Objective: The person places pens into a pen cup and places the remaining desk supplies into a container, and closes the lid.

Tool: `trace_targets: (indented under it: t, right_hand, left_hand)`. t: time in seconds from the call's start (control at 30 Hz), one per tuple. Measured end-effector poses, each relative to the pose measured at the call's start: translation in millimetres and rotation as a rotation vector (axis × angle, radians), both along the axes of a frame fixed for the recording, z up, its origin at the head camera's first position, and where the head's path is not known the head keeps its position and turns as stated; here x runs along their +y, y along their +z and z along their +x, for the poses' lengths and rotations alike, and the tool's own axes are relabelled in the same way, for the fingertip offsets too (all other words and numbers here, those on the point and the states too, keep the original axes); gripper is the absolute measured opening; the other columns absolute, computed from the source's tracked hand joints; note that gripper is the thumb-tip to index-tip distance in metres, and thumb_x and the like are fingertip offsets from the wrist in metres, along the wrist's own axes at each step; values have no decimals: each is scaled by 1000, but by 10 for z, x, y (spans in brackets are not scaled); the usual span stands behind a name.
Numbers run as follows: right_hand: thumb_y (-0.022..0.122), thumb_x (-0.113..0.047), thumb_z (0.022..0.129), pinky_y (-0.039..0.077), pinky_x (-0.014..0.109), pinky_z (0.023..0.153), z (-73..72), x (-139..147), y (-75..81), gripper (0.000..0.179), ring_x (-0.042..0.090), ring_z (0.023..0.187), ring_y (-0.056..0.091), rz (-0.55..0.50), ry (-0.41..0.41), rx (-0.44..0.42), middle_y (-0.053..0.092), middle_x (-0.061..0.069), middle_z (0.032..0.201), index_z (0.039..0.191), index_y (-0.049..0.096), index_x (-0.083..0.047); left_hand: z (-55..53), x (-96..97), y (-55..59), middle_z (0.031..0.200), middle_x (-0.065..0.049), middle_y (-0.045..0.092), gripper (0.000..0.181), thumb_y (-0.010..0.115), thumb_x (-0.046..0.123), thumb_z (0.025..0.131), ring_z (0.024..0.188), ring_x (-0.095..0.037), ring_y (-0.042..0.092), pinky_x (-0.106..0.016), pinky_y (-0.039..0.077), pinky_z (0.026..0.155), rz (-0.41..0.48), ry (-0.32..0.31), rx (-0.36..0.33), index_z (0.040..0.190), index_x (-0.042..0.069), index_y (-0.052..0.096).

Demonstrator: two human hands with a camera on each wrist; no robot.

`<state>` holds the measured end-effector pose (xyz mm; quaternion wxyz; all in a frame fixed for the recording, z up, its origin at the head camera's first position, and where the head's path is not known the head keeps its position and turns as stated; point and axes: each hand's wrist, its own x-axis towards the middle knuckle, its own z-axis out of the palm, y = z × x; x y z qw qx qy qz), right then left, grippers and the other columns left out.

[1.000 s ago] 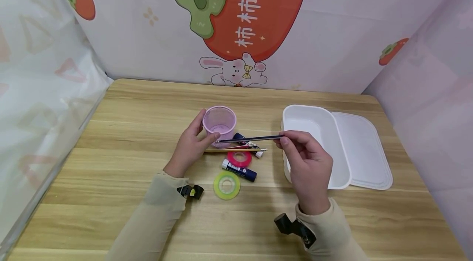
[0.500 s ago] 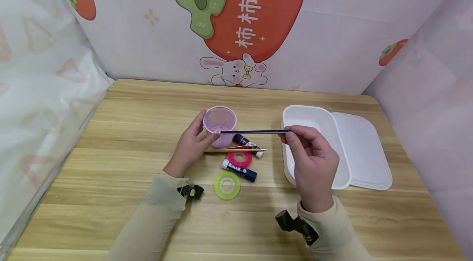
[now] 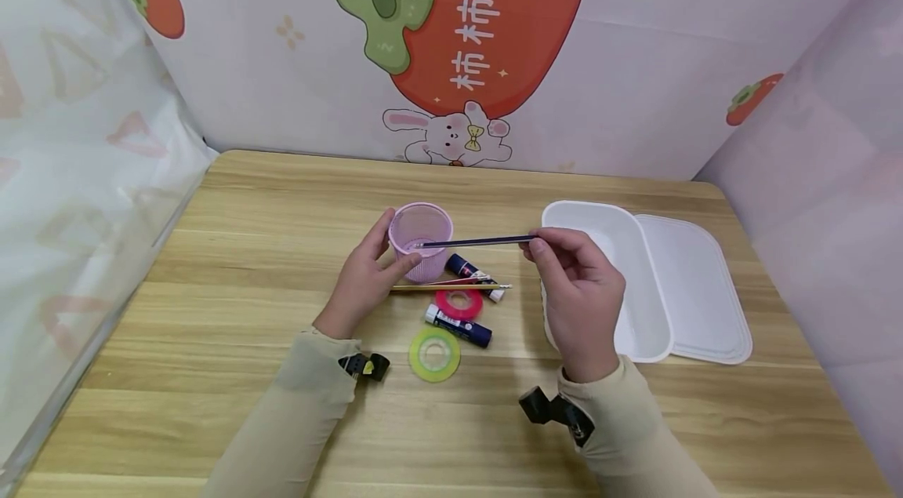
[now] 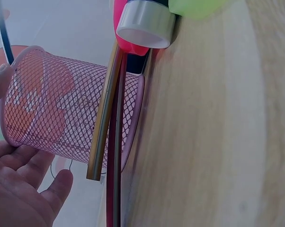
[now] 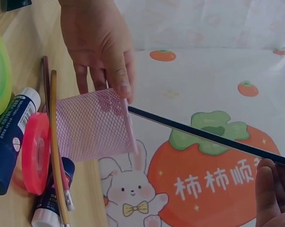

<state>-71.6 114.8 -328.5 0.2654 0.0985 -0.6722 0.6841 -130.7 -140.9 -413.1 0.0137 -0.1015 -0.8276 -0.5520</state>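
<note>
My left hand (image 3: 361, 278) holds a pink mesh pen cup (image 3: 426, 269) that stands upright on the table, thumb on the near side and fingers round the left. Between thumb and fingers, my right hand (image 3: 582, 290) pinches one end of a dark blue pencil (image 3: 487, 241). Its other end, with a pale tip, reaches over the cup's mouth in the head view. In the right wrist view that pencil end meets the cup's rim (image 5: 129, 126), close to the left thumb. A yellow pencil (image 3: 451, 287) and a dark red pencil (image 4: 111, 189) lie before the cup.
Two blue glue sticks (image 3: 462, 327) lie near the cup, with a pink tape roll (image 3: 466, 315) between them. Closer to me is a green tape roll (image 3: 418, 357). A white plastic box (image 3: 638, 318) stands on the right, its lid (image 3: 701, 286) beside it.
The right hand has shifted right, then back left and farther from me. The pencil's pale end has moved from in front of the cup to over its mouth. The left hand stays put.
</note>
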Motion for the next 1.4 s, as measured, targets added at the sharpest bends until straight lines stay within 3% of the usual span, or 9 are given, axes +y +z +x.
trace_targets:
  t: [0.27, 0.63, 1.0, 1.4]
  right_hand:
    - [71, -8, 94, 59, 28, 81, -146, -47, -88, 16, 17, 85, 72, 86, -23, -95, 72, 15, 98, 105, 72, 3]
    - [72, -10, 93, 58, 25, 79, -289, -164, -178, 15, 15, 85, 70, 155, 7, -112, 72, 12, 97, 105, 73, 1]
    - [74, -13, 92, 57, 23, 79, -356, -243, -250, 15, 13, 89, 67, 267, 11, -158, 71, 3, 103, 105, 74, -5]
    - [73, -16, 94, 57, 22, 79, -379, -213, -332, 14, 12, 90, 67, 316, -11, -215, 71, 1, 103, 105, 74, -7]
  left_hand:
    - [2, -2, 9, 163, -13, 26, 86, 73, 34, 93, 146, -31, 34, -46, 33, 116, -5, 1, 4, 159, 5, 25]
    - [18, -10, 11, 164, -13, 25, 85, 73, 31, 94, 147, -30, 33, -46, 33, 117, -4, 7, -2, 159, 7, 25]
    - [8, -2, -6, 164, -11, 24, 83, 72, 28, 95, 147, -28, 33, -44, 32, 117, 4, -1, -6, 159, 6, 25]
    - [14, 2, 12, 164, -11, 24, 84, 73, 30, 94, 147, -29, 32, -45, 32, 117, 0, -5, 7, 159, 7, 25]
